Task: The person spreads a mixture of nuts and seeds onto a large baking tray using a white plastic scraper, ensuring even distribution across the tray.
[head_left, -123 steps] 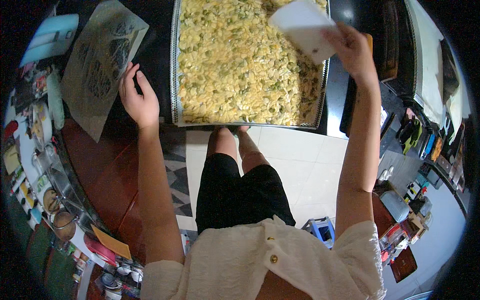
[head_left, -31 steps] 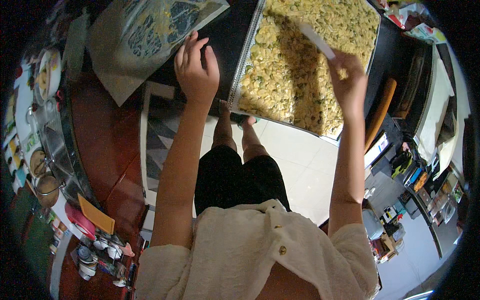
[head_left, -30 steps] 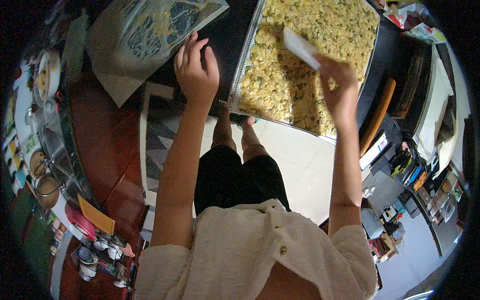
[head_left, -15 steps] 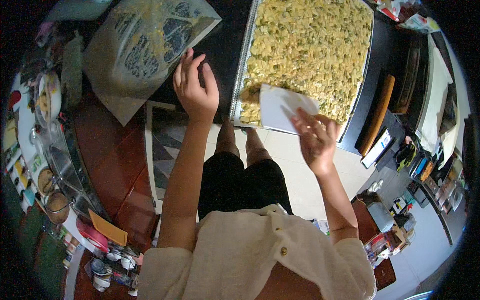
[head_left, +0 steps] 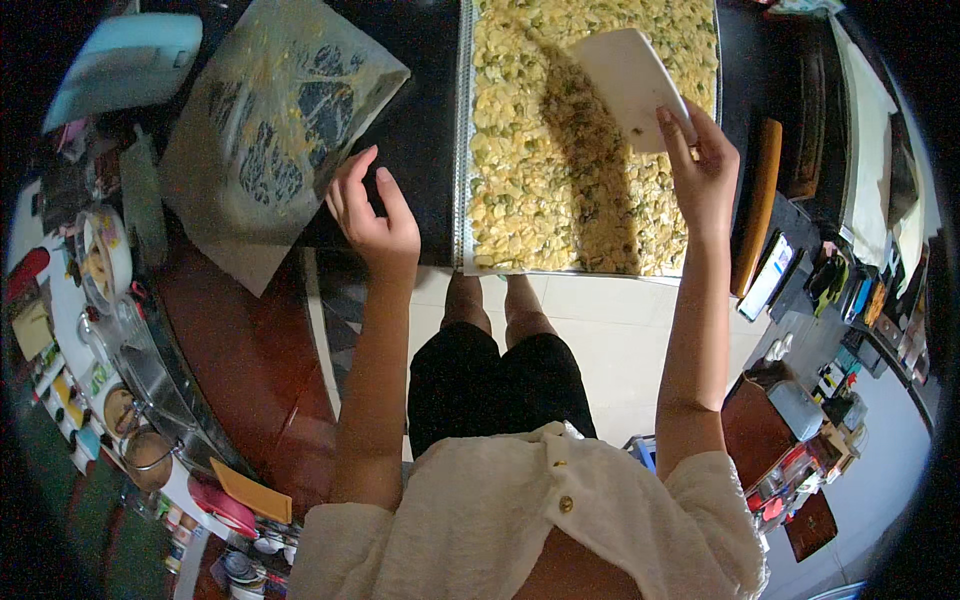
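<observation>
A large metal tray (head_left: 464,160) lies ahead of me, lined with pale sheet and spread with a layer of yellowish flakes and green seeds (head_left: 520,190). Above its right half, my right hand (head_left: 708,175) grips a white dough scraper (head_left: 610,75) by its near right corner. The scraper is tilted and casts a dark shadow over the flakes; it seems to be apart from them. My left hand (head_left: 378,220) holds nothing, left of the tray, fingers loosely curled and thumb apart. Close to its fingertips is a smeared translucent sheet (head_left: 290,110).
Right of the tray lies a wooden rolling pin (head_left: 760,205), with a phone (head_left: 768,275) nearer me. A pale blue-green container (head_left: 125,70) stands at the far left. Along the left, a counter holds a sink (head_left: 150,345), bowls and jars.
My right hand has carried the scraper from the tray's near edge away from me and rightward, lifting and tilting it. My left hand has shifted slightly nearer me. The view has moved a little.
</observation>
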A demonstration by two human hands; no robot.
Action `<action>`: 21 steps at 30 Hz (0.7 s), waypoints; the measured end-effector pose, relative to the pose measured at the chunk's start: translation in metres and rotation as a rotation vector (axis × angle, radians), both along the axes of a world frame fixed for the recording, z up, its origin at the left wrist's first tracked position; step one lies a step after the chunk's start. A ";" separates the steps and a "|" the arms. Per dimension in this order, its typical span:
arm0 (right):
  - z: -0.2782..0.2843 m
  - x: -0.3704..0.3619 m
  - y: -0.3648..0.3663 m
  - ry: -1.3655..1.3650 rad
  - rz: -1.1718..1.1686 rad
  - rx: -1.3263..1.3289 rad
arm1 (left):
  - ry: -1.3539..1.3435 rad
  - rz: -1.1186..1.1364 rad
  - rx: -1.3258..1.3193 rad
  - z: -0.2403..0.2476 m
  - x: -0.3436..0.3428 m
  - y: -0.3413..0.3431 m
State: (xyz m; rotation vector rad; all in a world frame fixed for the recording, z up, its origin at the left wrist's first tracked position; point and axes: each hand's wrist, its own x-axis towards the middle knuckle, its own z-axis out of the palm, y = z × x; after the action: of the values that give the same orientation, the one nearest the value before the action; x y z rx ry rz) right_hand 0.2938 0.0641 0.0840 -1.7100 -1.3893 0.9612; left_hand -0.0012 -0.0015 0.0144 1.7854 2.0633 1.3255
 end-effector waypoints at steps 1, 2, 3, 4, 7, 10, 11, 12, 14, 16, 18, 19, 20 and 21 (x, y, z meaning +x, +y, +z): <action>-0.001 -0.001 -0.003 -0.269 0.101 0.231 | 0.000 -0.008 0.004 0.000 0.000 0.000; -0.003 -0.003 -0.008 -0.540 0.201 0.460 | -0.003 -0.004 -0.006 0.000 0.000 -0.001; -0.005 -0.009 -0.015 -0.630 0.296 0.468 | -0.003 0.004 -0.013 0.001 0.000 -0.001; -0.005 -0.020 -0.037 -0.682 0.332 0.305 | -0.004 0.000 -0.006 0.002 0.000 -0.001; -0.005 -0.036 -0.077 -0.735 0.421 0.378 | -0.119 0.025 -0.014 0.000 -0.004 0.002; 0.007 -0.029 -0.057 -0.683 0.345 0.366 | -0.328 -0.039 -0.118 0.007 0.000 0.011; 0.006 -0.027 -0.041 -0.677 0.314 0.427 | -0.306 -0.073 -0.114 0.008 0.004 0.017; 0.003 -0.026 -0.025 -0.669 0.283 0.496 | -0.306 -0.085 -0.105 0.011 0.008 0.023; -0.007 -0.022 -0.028 -0.802 0.405 0.390 | -0.372 -0.190 -0.161 0.016 0.021 0.033; -0.006 -0.032 -0.055 -0.790 0.466 0.376 | -0.433 -0.256 -0.165 0.014 0.022 0.045; 0.005 -0.026 -0.069 -0.724 0.534 0.406 | -0.467 -0.256 -0.171 0.011 0.024 0.054; 0.014 -0.027 -0.062 -0.645 0.514 0.368 | -0.461 -0.258 -0.171 0.008 0.023 0.056; 0.022 -0.028 -0.053 -0.565 0.495 0.331 | -0.505 -0.239 -0.198 0.006 0.020 0.057; 0.017 -0.019 -0.047 -0.427 0.403 0.202 | -0.567 -0.233 -0.223 0.004 0.025 0.059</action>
State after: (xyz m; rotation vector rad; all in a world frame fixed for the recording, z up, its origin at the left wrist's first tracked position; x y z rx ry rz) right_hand 0.2745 0.0168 0.1008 -1.5676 -2.0932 0.6459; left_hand 0.0239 0.0574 0.0184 1.3101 1.5734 1.2826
